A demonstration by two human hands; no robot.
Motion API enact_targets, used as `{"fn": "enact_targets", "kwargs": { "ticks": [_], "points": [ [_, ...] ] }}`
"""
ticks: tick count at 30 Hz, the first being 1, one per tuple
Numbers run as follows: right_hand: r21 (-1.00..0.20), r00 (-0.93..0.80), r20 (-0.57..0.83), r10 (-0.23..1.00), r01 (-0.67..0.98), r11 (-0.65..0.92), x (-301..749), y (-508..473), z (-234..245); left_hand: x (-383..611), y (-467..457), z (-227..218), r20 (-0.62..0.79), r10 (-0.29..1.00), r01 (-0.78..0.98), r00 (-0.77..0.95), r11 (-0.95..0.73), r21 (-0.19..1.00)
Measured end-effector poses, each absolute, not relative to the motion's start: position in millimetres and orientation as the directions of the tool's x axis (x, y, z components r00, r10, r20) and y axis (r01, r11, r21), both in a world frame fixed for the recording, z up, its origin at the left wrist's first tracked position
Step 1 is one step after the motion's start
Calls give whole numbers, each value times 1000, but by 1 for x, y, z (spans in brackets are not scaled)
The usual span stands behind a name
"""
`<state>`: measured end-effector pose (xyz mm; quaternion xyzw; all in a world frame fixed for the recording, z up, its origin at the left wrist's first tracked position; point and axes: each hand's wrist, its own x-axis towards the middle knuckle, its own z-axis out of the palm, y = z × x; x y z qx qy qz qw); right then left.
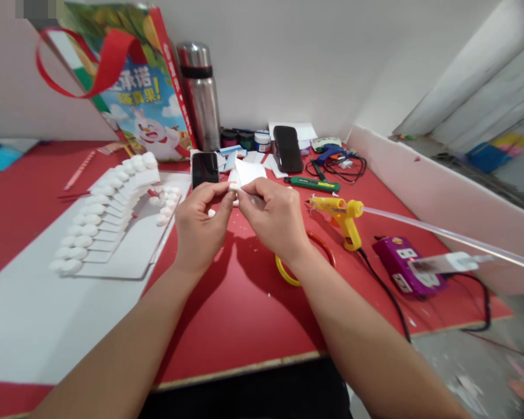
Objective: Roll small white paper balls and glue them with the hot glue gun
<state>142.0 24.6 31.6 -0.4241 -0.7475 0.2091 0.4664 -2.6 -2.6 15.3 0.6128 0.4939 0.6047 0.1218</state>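
Over the red table (244, 314), my left hand (199, 224) and my right hand (274, 218) meet at the fingertips. Both pinch a small white foam piece (233, 187) between thumb and fingers. A white paper scrap (250, 171) lies just behind the fingers. To the left lies a white board model (109, 224) with rows of white rounded foam pieces like teeth. Loose white pieces (166, 203) sit near its upper end.
A yellow glue gun (343, 215) with a long clear stick lies to the right, beside a purple power strip (404, 265). A green cutter (314, 184), phone (205, 169), black case (287, 149), steel flask (201, 96), paint jars and a gift bag (135, 81) stand behind. A yellow ring (286, 273) lies under my right wrist.
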Motion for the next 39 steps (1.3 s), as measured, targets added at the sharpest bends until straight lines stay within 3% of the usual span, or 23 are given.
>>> {"fn": "enact_targets", "kwargs": {
  "ticks": [6,9,12,15,21,24,28,33,39],
  "points": [
    [-703,-261,543,798,379,602,141,24,32,3,-5,11,737,646,550,-202,-548,631],
    [-712,-254,557,791,344,612,147,28,32,5,-7,12,690,695,474,-202,-547,690],
    [-735,-325,528,784,287,614,155,32,36,2,-5,16,551,794,295,-256,-478,827],
    [-758,-398,493,773,238,607,162,35,40,-6,-2,21,435,876,170,-206,-406,898],
    [-749,-400,491,774,261,609,161,32,44,-8,-4,26,492,862,251,-121,-453,855],
    [-849,-365,381,850,225,478,161,31,49,-5,-5,24,499,853,294,-153,-443,847],
    [-992,-368,100,925,30,119,168,37,58,-7,-2,22,408,892,243,-195,-359,901],
    [-949,-498,-195,845,-122,-291,173,42,61,-10,1,20,421,896,266,-143,-375,888],
    [-944,-519,-189,834,-138,-299,167,38,56,-11,1,20,429,895,256,-119,-390,885]
  ]
}}
